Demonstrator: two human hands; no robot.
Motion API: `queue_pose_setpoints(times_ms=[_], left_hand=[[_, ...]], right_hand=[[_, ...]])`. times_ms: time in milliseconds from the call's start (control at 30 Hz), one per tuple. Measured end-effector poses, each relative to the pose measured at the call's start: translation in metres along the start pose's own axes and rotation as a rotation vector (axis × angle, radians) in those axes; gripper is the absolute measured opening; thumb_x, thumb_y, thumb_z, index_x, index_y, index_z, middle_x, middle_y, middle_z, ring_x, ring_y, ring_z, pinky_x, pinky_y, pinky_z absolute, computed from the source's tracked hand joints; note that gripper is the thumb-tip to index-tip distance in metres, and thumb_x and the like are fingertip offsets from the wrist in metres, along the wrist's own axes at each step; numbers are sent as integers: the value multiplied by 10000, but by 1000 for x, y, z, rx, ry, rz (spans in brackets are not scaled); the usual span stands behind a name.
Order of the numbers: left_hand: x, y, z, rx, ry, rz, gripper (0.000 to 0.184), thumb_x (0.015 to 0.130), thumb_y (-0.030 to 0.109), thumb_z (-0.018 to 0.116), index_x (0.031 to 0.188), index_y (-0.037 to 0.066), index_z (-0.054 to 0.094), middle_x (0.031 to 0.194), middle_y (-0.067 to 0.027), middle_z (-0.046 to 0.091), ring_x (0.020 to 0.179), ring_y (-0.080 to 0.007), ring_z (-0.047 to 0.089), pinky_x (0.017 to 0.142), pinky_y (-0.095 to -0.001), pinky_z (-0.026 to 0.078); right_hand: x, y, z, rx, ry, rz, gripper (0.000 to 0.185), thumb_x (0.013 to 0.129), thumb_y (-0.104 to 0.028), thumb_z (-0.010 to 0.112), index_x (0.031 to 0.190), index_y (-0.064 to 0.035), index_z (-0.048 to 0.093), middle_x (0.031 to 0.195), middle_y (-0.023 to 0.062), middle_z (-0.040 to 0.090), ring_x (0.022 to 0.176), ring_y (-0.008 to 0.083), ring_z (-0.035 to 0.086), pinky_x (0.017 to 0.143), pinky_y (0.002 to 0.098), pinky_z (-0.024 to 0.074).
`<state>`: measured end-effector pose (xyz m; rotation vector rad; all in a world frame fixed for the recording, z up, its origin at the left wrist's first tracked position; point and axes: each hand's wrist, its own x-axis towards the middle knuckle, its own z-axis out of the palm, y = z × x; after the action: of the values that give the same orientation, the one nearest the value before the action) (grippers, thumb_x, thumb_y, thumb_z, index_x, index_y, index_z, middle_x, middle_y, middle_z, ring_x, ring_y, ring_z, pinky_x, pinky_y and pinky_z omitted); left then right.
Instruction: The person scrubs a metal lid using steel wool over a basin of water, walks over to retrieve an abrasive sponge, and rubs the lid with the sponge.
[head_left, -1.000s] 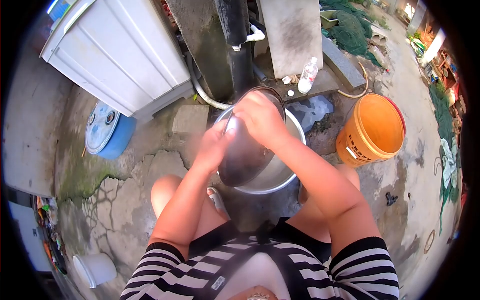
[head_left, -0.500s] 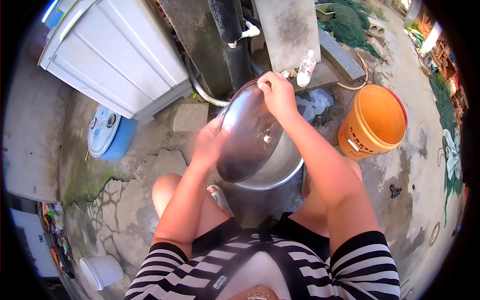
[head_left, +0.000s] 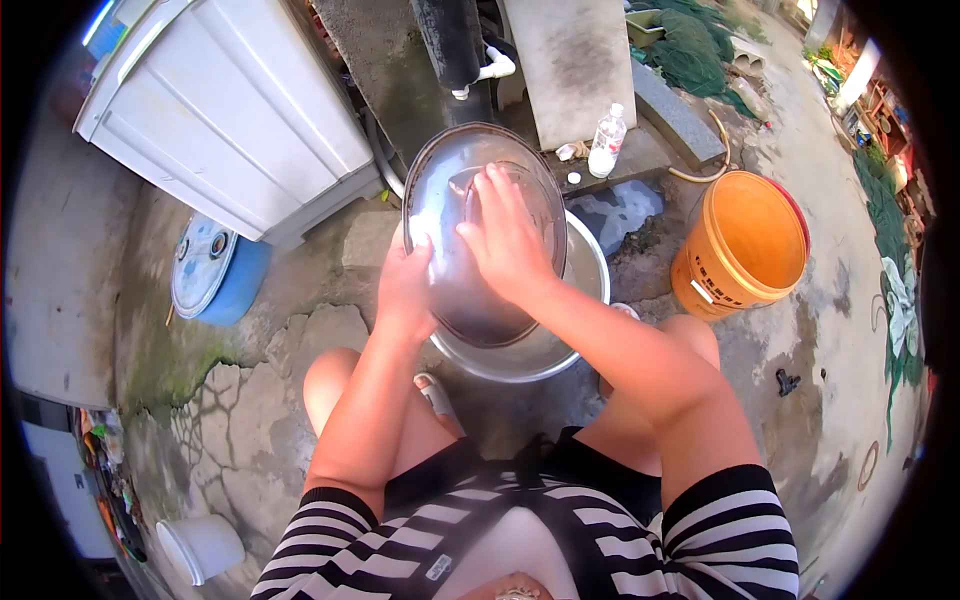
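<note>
A round, shiny metal lid or shallow pan (head_left: 450,170) is held tilted above a large metal basin (head_left: 592,262). My left hand (head_left: 408,285) grips its left edge, with the thumb on the near face. My right hand (head_left: 508,240) lies on the middle of the lid's surface, fingers stretched out. Whether a small item is under the right palm is hidden. The basin stands on the ground between my feet, its rim showing to the right of and below the lid.
An orange bucket (head_left: 745,245) stands right of the basin. A clear bottle (head_left: 607,142) stands on a ledge behind. At the left are a blue drum (head_left: 220,270), a white cabinet (head_left: 235,120) and a white bucket (head_left: 200,548). A black pipe (head_left: 445,45) rises behind.
The lid has turned its broad face up toward me and shifted up. My right hand has gone from its upper edge to the middle of its face. My left hand still holds the left edge.
</note>
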<state>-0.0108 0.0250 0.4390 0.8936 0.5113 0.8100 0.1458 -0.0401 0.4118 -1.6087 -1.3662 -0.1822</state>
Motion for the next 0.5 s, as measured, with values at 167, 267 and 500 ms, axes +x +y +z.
queue_pose_setpoints(times_ms=[167,267,500], left_hand=[[-5,8,4,-15,-42,17,439,1093,153,573,1510,42,491,1395,-136,634,1238,-251,652,1071,-437,545],[-6,-1,2,83,-127,51,412,1093,150,591,1483,42,516,1342,-94,651,1195,-197,648,1061,-388,528],[-6,-39,5,1307,-199,333,406,1021,37,647,1411,141,607,1137,-199,740,954,-378,742,848,-398,577]], right_hand=[[18,3,-1,-21,-34,42,610,1012,-247,664,1515,37,467,1608,274,432,1508,446,398,1261,514,321],[31,46,8,158,62,343,523,1048,-182,618,1515,9,481,1585,251,479,1446,428,482,1197,474,409],[46,31,-29,1477,345,1261,443,1115,-370,570,1339,11,597,1266,133,693,1111,258,680,1016,471,539]])
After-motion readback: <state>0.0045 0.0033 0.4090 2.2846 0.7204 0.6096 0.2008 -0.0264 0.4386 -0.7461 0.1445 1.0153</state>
